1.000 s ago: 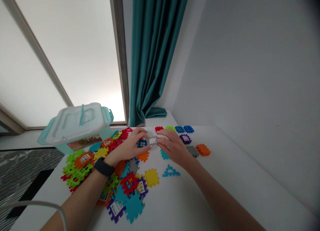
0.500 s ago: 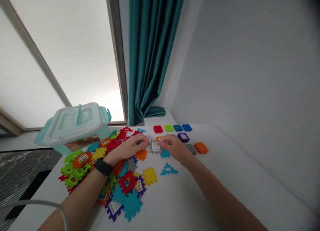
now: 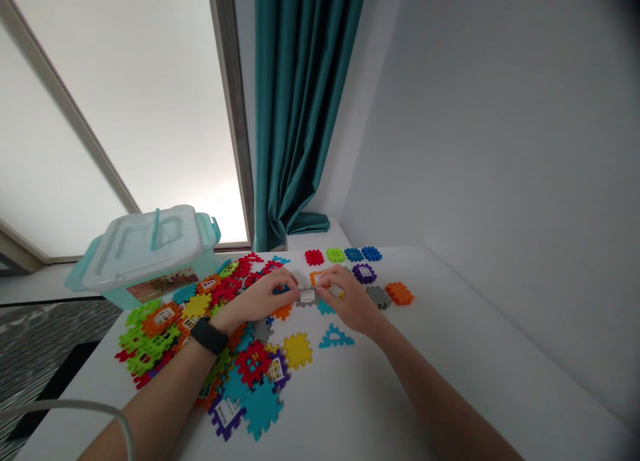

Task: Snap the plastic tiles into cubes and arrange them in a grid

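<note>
A small grey toothed building tile with a white window panel [image 3: 307, 297] is tilted between my hands, just above the table. My left hand [image 3: 267, 294], with a black band on its wrist, pinches the tile's left edge. On the opposite edge, the thumb and fingers of my right hand [image 3: 349, 297] close on the same tile. Under and behind my right hand are a light-blue tile [image 3: 326, 307] and an orange tile [image 3: 315, 278], both partly covered. Nearer to me lies a light-blue triangular tile [image 3: 337, 336], left of my right forearm.
A mixed heap of tiles [image 3: 150, 341] spreads under my left forearm. Behind it stands a lidded teal box [image 3: 145, 248]. Several tile stacks, including a red one [image 3: 314, 257] and an orange one [image 3: 400, 293], line the far side. A teal curtain [image 3: 305, 114] hangs beyond.
The grey tile has tipped, so its window panel now looks flatter. Both hands stay at its edges, and the whole view has shifted slightly.
</note>
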Motion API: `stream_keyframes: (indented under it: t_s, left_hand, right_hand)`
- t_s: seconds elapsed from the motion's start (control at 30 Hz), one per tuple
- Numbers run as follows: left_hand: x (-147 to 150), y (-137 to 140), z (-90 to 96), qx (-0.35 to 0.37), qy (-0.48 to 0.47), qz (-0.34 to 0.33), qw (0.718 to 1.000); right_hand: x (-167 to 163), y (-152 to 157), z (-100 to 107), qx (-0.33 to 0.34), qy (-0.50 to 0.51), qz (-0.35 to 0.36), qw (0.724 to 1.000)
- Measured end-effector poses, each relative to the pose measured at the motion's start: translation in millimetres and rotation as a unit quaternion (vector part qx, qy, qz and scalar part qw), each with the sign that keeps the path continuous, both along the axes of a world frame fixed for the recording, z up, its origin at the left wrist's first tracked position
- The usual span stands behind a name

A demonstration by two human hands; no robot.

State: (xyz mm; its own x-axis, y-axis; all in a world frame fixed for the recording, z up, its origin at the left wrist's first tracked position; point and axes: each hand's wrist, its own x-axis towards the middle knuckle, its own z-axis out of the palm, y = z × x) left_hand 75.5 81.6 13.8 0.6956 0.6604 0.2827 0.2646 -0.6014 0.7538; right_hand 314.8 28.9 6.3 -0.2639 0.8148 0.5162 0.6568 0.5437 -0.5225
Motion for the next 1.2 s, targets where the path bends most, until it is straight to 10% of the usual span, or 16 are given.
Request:
stream_keyframes:
  t_s: [0.33,0.73,1.2]
  left_hand:
    - [-4,-2,1.0,0.003,0.011,-0.044,0.999]
    - [2,-11,-6.8,0.285,0.087,0.112,0.948]
    - [7,-16,-8.1,0.296,0.085,0.094,0.947]
  right_hand:
    - [0,-10,-3,0.19,-0.07,0.015,0.979]
    - [1,-9,-7,0.123,-0.113,0.016,0.986]
    - [8,-8,-5,0.105,-0.135,0.043,0.984]
